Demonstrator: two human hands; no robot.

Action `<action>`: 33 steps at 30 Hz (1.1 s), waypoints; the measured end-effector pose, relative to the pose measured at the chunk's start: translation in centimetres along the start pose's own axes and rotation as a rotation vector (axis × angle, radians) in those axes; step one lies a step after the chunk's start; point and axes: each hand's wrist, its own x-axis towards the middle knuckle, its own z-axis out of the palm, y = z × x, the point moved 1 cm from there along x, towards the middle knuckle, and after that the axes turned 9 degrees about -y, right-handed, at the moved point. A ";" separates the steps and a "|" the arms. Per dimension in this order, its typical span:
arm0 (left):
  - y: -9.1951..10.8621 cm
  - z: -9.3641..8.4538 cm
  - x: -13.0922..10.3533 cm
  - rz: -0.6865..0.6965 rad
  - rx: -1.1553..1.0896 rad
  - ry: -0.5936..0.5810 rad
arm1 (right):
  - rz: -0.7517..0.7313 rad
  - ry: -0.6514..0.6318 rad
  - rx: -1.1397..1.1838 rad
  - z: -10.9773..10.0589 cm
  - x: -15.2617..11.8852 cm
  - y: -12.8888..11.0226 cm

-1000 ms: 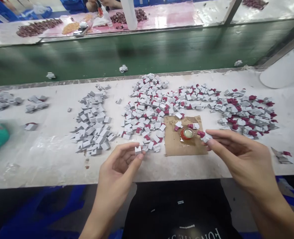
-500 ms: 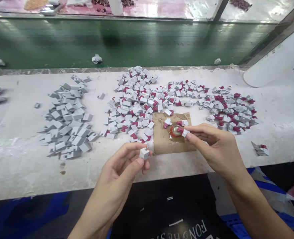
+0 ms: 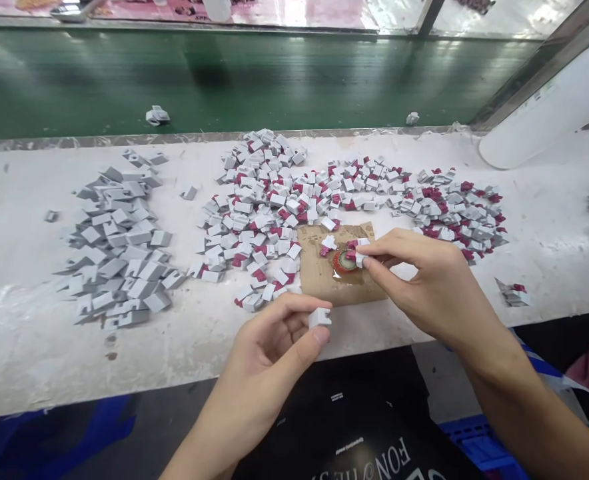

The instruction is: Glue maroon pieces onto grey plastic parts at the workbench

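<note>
Between thumb and forefinger, my left hand (image 3: 274,353) pinches a small grey plastic block (image 3: 319,318) with a notch in its right side. My right hand (image 3: 419,283) is closed on a small grey and maroon plastic part (image 3: 358,258), held over a bottle cap (image 3: 343,261) with a red rim. Around the cap a clear wet liquid spreads on a piece of brown cardboard (image 3: 319,287). Another grey and maroon piece (image 3: 328,245) lies on the cardboard left of the cap, and one more sits just behind it.
A pile of plain grey blocks (image 3: 124,247) lies at the left of the white table (image 3: 24,347). Mixed grey and maroon pieces (image 3: 274,200) spread behind the cardboard and to the right. Beyond runs a green conveyor belt (image 3: 274,80). A white cylinder (image 3: 549,107) leans at the right.
My left hand has moved right, and its block is turned so the notch faces right. My right hand has shifted slightly left with its part over the cap. The whole view has shifted slightly.
</note>
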 end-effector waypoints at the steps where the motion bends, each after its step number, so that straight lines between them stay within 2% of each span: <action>1: -0.1 0.0 0.1 0.008 0.013 0.001 | -0.018 -0.020 -0.002 -0.2 0.1 0.1; 4: -0.4 0.0 0.3 0.017 0.033 0.003 | -0.065 -0.081 -0.007 -0.6 0.3 0.2; 7: -0.6 -0.1 0.4 0.028 0.061 0.023 | -0.078 -0.077 -0.024 -0.8 0.4 0.3; 12: -0.2 0.2 0.7 0.156 0.238 0.090 | -0.072 -0.104 -0.024 -0.8 0.4 0.1; 15: 0.0 0.5 1.3 0.177 0.234 0.098 | -0.034 -0.094 0.020 -0.7 0.5 0.0; 17: 0.2 0.6 1.9 0.199 0.212 0.111 | 0.029 -0.024 0.143 -0.6 0.4 0.1; 20: 0.9 0.9 3.2 0.246 0.185 0.125 | 0.163 0.110 0.493 -0.2 0.0 0.5; 24: 1.7 1.6 5.0 0.280 0.082 0.075 | 0.235 0.168 0.906 0.7 -0.7 0.8; 28: 1.8 2.3 6.0 0.278 -0.016 0.019 | 0.222 0.129 1.055 1.6 -1.3 0.7; 33: 1.7 2.7 6.2 0.263 -0.049 -0.049 | 0.244 0.114 1.060 1.9 -1.8 0.8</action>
